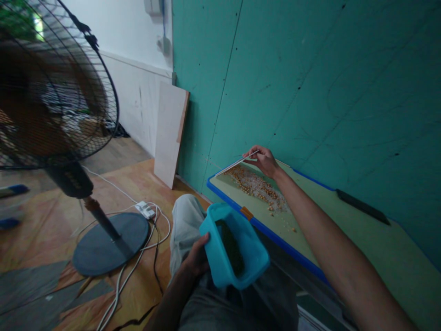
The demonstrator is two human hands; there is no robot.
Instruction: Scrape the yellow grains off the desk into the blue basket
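In my left hand (199,254) is a light-blue plastic container (217,263), tilted above my lap, with the fingers gripping its side wall. A heap of small dark-green grains (231,250), which look like mung beans, lies along the container's bottom. My right hand (264,162) reaches across to the far left corner of the table and pinches a thin, pale flat card (237,162), held on edge. Just beside the card, a mix of yellow kernels and whitish grains (254,186) is spread over the tabletop. Some kernels lie scattered toward the near edge.
The pale-green table (319,207) has a blue rim and stands against a green wall (310,82). A dark strip (363,207) lies at its back edge. To the left stand a spinning floor fan (58,92), a power strip (145,209) with cables, and a leaning board (168,135).
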